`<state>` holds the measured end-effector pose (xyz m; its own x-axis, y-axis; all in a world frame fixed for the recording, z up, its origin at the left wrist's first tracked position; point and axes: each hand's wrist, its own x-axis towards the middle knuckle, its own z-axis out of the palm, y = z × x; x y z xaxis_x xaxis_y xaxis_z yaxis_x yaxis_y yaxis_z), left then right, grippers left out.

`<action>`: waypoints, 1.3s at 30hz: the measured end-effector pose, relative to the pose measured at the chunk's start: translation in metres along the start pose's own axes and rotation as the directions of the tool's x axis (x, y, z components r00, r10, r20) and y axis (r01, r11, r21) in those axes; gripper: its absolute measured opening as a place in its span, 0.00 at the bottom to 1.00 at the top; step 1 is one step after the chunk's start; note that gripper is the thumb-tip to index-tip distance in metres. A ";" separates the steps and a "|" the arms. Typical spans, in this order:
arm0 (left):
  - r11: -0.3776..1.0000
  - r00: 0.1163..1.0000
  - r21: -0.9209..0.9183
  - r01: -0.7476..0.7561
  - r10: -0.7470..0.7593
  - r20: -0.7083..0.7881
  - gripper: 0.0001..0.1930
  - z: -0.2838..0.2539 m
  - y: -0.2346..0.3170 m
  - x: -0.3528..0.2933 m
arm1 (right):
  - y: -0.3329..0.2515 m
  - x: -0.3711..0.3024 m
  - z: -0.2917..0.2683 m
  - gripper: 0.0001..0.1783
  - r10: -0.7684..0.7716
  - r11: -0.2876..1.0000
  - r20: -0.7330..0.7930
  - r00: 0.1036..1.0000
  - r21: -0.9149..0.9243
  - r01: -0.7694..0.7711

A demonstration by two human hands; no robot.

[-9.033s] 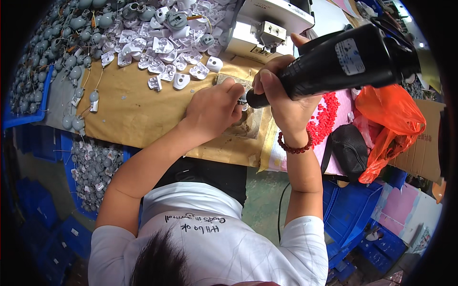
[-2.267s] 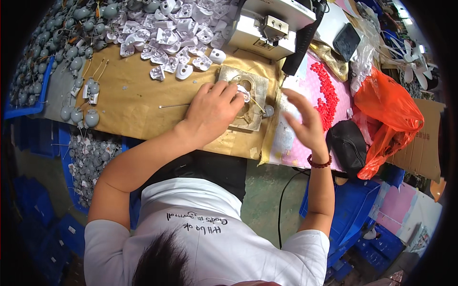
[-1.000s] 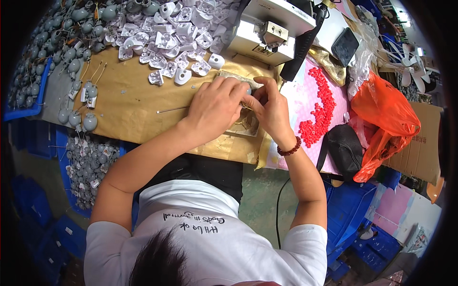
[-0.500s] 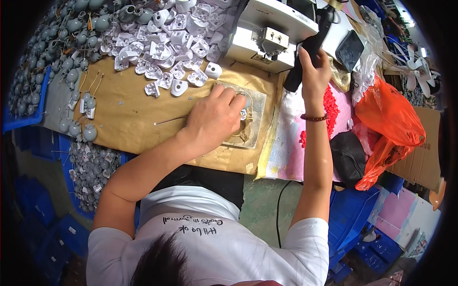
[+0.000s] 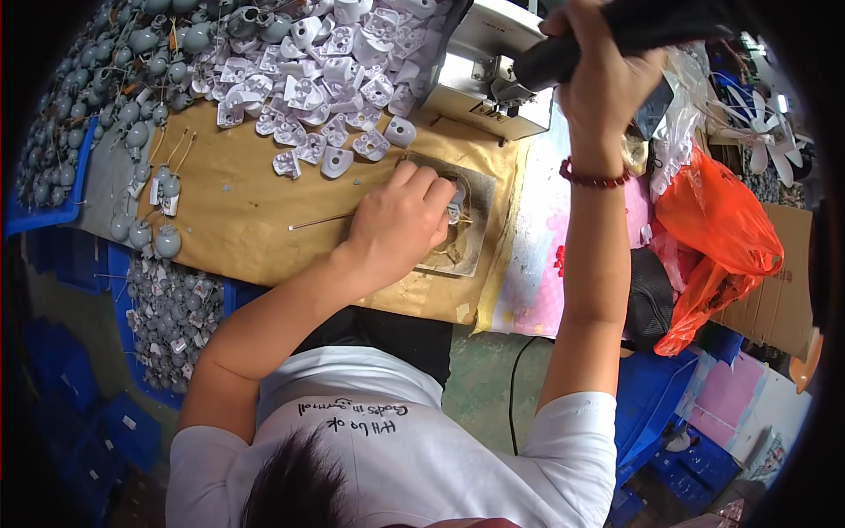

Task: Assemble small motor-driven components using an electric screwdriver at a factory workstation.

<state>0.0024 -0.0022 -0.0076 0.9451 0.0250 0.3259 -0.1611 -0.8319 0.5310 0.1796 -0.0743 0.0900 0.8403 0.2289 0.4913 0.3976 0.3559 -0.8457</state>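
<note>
My left hand (image 5: 398,224) is closed over a small grey rounded part (image 5: 455,209), pressing it on a flat metal plate (image 5: 480,233) with a round recess. The fingers cover most of that part. A thin rod or wire (image 5: 321,221) sticks out to the left from under this hand. My right hand (image 5: 606,84) is raised and wrapped round a black electric screwdriver (image 5: 638,26), held tilted. Its front end is beside the metal outlet of a white box-shaped machine (image 5: 493,40); I cannot tell whether they touch.
White plastic housings (image 5: 330,88) are heaped at the back of the brown-papered table (image 5: 264,211). Grey bulb-shaped parts (image 5: 132,136) with wires pile up at the left. On the right lie an orange plastic bag (image 5: 717,211), a black pouch (image 5: 650,295) and small red pieces (image 5: 560,258).
My right hand has moved up and away with the screwdriver, swinging it from steep to nearly level, its end now by the machine's outlet. The left hand has stayed almost in place.
</note>
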 end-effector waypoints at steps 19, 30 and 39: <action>0.999 0.998 -0.053 -0.003 -0.001 -0.068 0.16 0.002 -0.003 -0.002 | -0.030 -0.088 -0.014 0.40 0.089 0.993 0.248 0.965 -0.103 -0.066; 0.999 0.996 -0.051 -0.016 0.012 -0.083 0.13 0.003 -0.004 -0.001 | -0.026 -0.097 -0.017 0.41 0.048 0.989 0.311 0.949 -0.151 -0.001; 0.992 0.996 -0.116 -0.052 0.044 -0.073 0.15 -0.002 -0.004 0.000 | -0.013 -0.116 -0.028 0.40 -0.032 0.983 0.390 0.920 -0.153 0.099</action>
<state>0.0021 0.0029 -0.0081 0.9139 0.0287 0.4049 -0.2421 -0.7621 0.6005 0.0872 -0.1308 0.0386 0.6167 0.5527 0.5606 0.5306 0.2343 -0.8146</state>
